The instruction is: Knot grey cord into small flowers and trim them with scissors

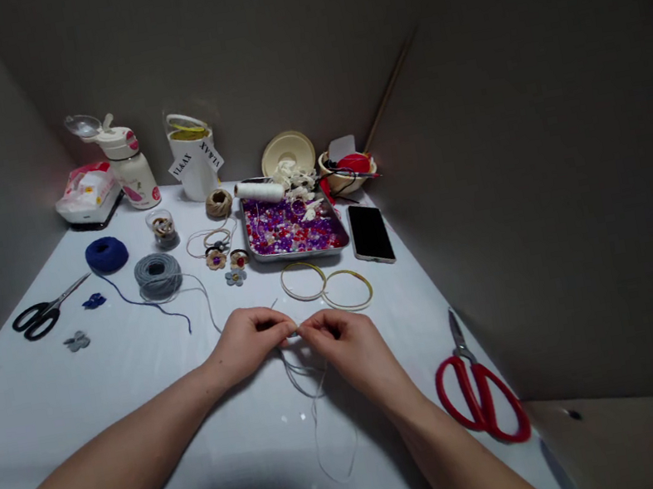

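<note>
My left hand (248,344) and my right hand (345,347) meet above the white tabletop, fingertips pinched together around a thin grey cord (313,390). The cord's loose length falls from the fingers and loops on the white cloth below them. A strand from the grey yarn ball (158,276) runs toward my left hand, and its end near the hand is hidden. Two thin gold-coloured hoops (324,285) lie just beyond my fingers. The exact twist of cord inside the pinch is too small to make out.
Red-handled scissors (480,398) lie right, black-handled scissors (42,316) left. Behind stand a navy yarn ball (106,255), a steel tray of beads (295,229), a black phone (370,233), small crocheted flowers (235,276), a white bottle (133,169) and a white cup (195,165). Grey walls enclose the table.
</note>
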A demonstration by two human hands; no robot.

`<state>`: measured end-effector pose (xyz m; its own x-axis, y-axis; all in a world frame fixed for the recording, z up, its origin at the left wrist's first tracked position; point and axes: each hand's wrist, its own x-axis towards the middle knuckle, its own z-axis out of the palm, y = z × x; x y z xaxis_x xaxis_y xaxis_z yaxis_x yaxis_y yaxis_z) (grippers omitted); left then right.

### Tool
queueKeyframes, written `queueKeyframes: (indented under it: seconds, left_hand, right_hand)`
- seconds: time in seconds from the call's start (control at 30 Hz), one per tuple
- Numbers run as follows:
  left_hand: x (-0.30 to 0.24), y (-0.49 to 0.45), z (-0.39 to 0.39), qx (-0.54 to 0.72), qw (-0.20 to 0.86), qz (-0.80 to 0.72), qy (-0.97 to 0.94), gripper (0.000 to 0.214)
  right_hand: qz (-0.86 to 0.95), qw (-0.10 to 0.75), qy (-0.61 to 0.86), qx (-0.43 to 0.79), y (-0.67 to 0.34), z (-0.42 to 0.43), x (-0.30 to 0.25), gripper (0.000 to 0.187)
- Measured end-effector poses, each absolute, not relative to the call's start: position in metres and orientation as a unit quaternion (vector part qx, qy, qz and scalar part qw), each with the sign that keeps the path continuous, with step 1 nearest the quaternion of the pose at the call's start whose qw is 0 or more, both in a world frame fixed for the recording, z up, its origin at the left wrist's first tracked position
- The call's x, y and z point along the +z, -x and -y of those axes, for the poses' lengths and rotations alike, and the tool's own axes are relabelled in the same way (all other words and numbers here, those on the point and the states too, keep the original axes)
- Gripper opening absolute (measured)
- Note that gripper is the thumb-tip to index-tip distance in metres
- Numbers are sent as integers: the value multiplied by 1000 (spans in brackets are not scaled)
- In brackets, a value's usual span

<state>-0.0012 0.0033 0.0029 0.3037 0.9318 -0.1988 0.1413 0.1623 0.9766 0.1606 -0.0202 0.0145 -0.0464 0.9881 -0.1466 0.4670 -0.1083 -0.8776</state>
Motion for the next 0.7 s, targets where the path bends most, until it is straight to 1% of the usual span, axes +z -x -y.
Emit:
queueKeyframes:
  seconds: [0.13, 0.4, 0.7]
  left_hand:
    - [2, 1, -3, 339, 600, -477, -545, 13]
    - [-2, -2, -5, 363, 672, -465, -448, 16]
    - [1, -2, -5, 373, 668, -463, -447, 17]
  right_hand:
    - [571, 314, 610, 451, -161, 19, 16, 26]
    - [563, 357, 610, 429, -157, 22, 14, 20]
    - [558, 358, 600, 448, -157, 22, 12, 24]
